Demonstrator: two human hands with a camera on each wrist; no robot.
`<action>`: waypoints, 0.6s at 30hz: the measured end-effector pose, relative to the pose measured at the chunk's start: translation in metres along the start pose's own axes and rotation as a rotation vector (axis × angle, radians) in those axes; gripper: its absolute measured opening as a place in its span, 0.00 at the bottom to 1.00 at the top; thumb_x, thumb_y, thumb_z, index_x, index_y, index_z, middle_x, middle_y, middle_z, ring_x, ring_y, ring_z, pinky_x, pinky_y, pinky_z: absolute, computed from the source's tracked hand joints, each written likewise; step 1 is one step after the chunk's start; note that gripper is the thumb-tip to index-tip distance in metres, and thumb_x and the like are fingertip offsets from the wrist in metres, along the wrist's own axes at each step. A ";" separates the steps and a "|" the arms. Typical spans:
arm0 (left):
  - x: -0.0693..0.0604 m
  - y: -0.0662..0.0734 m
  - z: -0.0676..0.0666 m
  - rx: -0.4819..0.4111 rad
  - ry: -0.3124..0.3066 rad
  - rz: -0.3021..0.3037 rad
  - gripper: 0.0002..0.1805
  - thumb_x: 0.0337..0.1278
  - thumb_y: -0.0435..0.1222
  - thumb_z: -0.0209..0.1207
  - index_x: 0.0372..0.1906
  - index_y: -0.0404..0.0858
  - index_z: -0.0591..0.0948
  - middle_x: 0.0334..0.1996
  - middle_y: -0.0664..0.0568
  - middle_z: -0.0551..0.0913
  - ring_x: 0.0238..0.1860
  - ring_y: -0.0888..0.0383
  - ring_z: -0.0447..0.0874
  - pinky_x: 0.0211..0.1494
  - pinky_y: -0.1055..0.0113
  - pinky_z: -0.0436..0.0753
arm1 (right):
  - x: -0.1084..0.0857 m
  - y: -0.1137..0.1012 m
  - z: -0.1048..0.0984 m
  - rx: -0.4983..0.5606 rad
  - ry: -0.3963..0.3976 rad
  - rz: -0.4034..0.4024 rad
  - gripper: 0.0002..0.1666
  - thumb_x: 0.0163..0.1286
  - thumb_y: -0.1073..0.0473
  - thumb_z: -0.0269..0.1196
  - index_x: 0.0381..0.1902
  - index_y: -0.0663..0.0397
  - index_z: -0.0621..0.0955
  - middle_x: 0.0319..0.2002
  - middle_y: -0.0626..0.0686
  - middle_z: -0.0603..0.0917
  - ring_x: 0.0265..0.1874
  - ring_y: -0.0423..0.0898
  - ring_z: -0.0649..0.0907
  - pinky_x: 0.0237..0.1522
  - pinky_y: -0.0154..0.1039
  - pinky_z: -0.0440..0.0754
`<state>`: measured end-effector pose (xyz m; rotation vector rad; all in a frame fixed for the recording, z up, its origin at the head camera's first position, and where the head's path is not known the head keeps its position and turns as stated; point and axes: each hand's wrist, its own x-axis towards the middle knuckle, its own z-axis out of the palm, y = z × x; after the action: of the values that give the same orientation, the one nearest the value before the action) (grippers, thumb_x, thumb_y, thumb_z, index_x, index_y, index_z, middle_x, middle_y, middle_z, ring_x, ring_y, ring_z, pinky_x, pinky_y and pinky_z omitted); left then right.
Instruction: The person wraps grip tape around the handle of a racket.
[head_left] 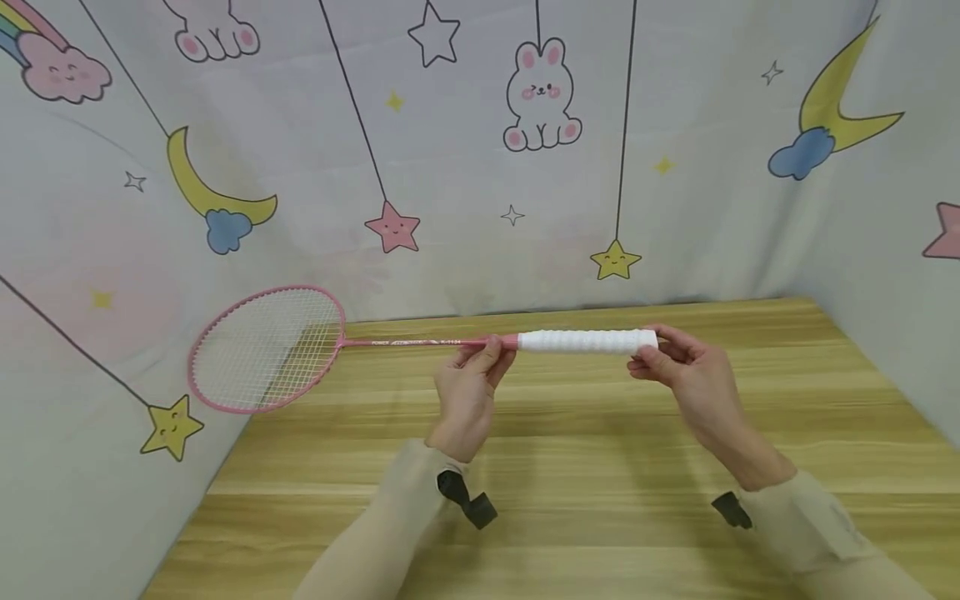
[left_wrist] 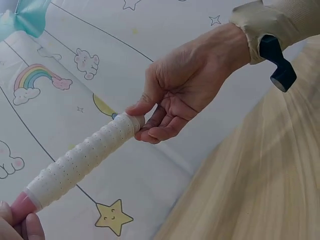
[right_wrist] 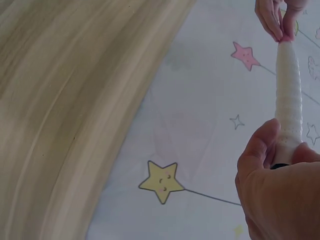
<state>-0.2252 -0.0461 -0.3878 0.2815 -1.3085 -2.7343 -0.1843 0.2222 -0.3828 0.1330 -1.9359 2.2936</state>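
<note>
A pink badminton racket [head_left: 408, 342] is held level above the table, its strung head to the left and its white wrapped handle [head_left: 585, 342] to the right. My left hand [head_left: 467, 396] pinches the pink cone where shaft and handle meet. With thumb and fingers, my right hand [head_left: 693, 375] grips the butt end of the handle. In the left wrist view, the perforated white grip wrap [left_wrist: 85, 157] shows raised ridges between the two hands. The right wrist view shows the dark butt cap [right_wrist: 280, 165] between the right hand's thumb and fingers.
Below lies a wood-grain table [head_left: 570, 500]. A white cloth backdrop [head_left: 465, 167] printed with stars, moons and rabbits hangs behind it and along the sides. Black camera mounts [head_left: 467, 498] sit at both wrists. Something teal [left_wrist: 31, 17] appears at the left wrist view's top corner.
</note>
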 end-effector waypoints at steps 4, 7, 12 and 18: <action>0.006 -0.012 -0.001 0.014 0.043 -0.057 0.02 0.72 0.26 0.66 0.41 0.29 0.84 0.36 0.48 0.88 0.36 0.60 0.93 0.50 0.68 0.93 | 0.008 0.004 -0.008 -0.089 -0.019 0.075 0.34 0.81 0.67 0.64 0.77 0.79 0.67 0.41 0.41 0.89 0.37 0.36 0.92 0.49 0.30 0.91; 0.010 -0.019 -0.002 0.012 0.063 -0.107 0.03 0.72 0.26 0.66 0.39 0.30 0.84 0.36 0.47 0.88 0.35 0.60 0.93 0.49 0.69 0.93 | 0.012 0.008 -0.013 -0.116 -0.021 0.109 0.35 0.82 0.66 0.63 0.78 0.78 0.66 0.41 0.41 0.88 0.38 0.35 0.92 0.49 0.30 0.91; 0.016 -0.028 -0.002 0.022 0.078 -0.189 0.04 0.74 0.26 0.65 0.43 0.28 0.88 0.36 0.47 0.90 0.37 0.59 0.92 0.51 0.69 0.93 | 0.019 0.017 -0.018 -0.144 -0.010 0.150 0.35 0.83 0.66 0.61 0.80 0.76 0.66 0.41 0.43 0.87 0.37 0.34 0.92 0.50 0.30 0.91; 0.023 -0.040 -0.003 0.021 0.107 -0.232 0.10 0.73 0.26 0.65 0.52 0.22 0.88 0.34 0.47 0.90 0.36 0.59 0.91 0.50 0.70 0.93 | 0.028 0.027 -0.023 -0.182 -0.018 0.196 0.33 0.84 0.67 0.59 0.80 0.75 0.66 0.41 0.44 0.86 0.38 0.34 0.91 0.51 0.31 0.91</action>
<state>-0.2472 -0.0271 -0.4234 0.6091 -1.3549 -2.8437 -0.2159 0.2416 -0.4087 -0.0581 -2.2459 2.2188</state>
